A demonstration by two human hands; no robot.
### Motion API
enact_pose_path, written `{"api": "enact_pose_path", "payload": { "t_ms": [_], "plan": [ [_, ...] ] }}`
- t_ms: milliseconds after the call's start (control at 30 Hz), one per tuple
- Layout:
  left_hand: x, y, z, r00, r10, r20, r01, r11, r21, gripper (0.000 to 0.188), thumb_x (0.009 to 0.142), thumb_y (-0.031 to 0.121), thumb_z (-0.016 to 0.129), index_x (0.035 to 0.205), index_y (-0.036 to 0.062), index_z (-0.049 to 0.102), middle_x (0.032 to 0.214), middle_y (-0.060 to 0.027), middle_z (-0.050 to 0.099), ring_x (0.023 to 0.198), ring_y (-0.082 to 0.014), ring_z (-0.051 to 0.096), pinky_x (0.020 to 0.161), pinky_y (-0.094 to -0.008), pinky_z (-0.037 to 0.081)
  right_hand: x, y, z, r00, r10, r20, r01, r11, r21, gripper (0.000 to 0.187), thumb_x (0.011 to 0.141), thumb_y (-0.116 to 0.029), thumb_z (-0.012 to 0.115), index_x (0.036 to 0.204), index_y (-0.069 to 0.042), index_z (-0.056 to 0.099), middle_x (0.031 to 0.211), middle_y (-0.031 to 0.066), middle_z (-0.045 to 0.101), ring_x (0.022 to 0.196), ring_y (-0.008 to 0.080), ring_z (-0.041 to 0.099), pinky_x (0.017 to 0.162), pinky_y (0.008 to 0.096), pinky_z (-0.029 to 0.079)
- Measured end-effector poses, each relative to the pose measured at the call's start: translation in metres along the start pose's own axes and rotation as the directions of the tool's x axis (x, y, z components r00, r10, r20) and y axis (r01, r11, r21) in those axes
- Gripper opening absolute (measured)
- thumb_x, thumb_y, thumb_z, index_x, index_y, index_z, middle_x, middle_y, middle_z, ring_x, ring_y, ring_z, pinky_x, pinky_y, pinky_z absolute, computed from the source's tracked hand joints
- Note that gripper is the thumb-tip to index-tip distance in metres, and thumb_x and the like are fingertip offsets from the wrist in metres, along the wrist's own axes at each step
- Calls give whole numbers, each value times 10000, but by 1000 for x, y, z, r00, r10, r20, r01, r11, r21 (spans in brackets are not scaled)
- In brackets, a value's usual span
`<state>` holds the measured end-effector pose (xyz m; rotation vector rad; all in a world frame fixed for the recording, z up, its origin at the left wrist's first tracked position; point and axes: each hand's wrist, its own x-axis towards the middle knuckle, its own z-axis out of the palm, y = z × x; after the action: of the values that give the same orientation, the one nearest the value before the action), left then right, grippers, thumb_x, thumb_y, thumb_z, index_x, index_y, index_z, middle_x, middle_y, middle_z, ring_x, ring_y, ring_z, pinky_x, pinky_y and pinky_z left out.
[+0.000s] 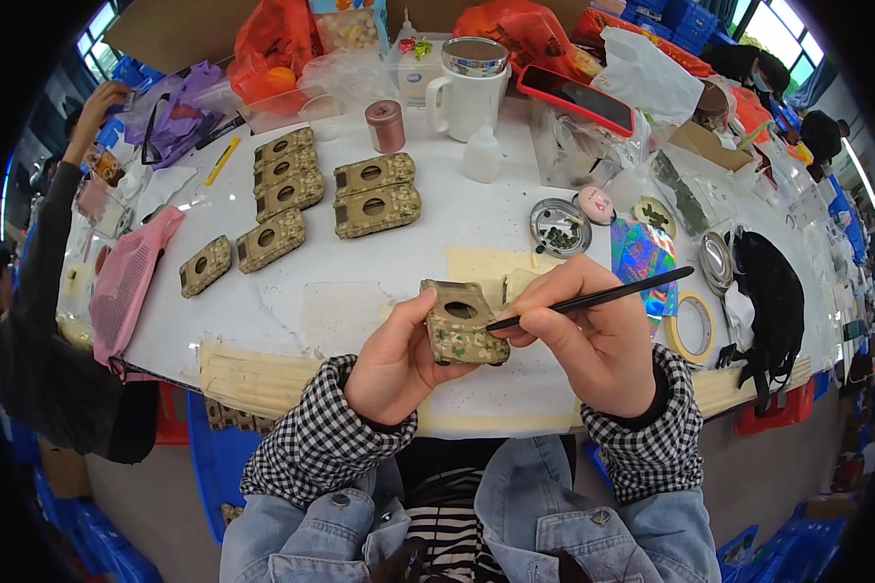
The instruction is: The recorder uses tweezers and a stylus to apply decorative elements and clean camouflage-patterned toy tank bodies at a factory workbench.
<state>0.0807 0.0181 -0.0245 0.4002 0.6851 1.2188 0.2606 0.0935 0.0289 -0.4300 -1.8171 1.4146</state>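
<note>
While the left hand point(391, 367) grips a small camouflaged model hull point(464, 340) between thumb and fingers, the right hand point(593, 340) pinches a slim black tool point(632, 289), closed around it like a pen. The hull is held over the near edge of the white table point(156, 325), the round opening in its top facing up. The tool's tip is at the hull's right side; whether it touches cannot be told. To the far left of the hands, similar hulls point(377, 212) stand in loose rows, and a yellow cutter point(223, 161) lies beyond them. On the right are a round dish point(555, 215) of dark green bits, a shiny iridescent sheet point(642, 267) and a tape roll point(671, 330). A white mug point(470, 109) stands at the far side.
</note>
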Motion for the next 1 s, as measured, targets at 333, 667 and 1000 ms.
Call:
{"api": "enact_pose_path", "payload": {
  "t_ms": [333, 667, 1000],
  "plan": [
    [-2, 1, 2, 1000, 1, 5, -1, 1000, 10, 541, 976, 396, 281, 1324, -5, 383, 1183, -160, 560, 1062, -264, 585, 946, -351, 477, 1, -1, 1, 1000, 5, 10, -5, 1000, -19, 105, 879, -37, 590, 870, 64, 561, 796, 85, 595, 710, 117, 623, 630, 227, 520],
    [-2, 2, 3, 1000, 1, 18, -1, 1000, 13, 538, 977, 392, 282, 1327, -5, 380, 1197, -158, 553, 1073, -260, 579, 952, -355, 473, 0, 0, 1, 1000, -11, 4, 12, 996, -86, 89, 864, -38, 612, 861, 45, 580, 763, 67, 593, 680, 103, 604, 600, 216, 491],
    [-1, 2, 2, 1000, 0, 17, 0, 1000, 23, 540, 976, 393, 277, 1325, -6, 382, 1193, -157, 557, 1057, -259, 586, 935, -351, 484, 0, 1, 0, 999, -35, -4, 34, 989, -146, 84, 848, -48, 635, 850, 25, 594, 739, 51, 592, 633, 89, 565, 563, 214, 449]
  ]
}}
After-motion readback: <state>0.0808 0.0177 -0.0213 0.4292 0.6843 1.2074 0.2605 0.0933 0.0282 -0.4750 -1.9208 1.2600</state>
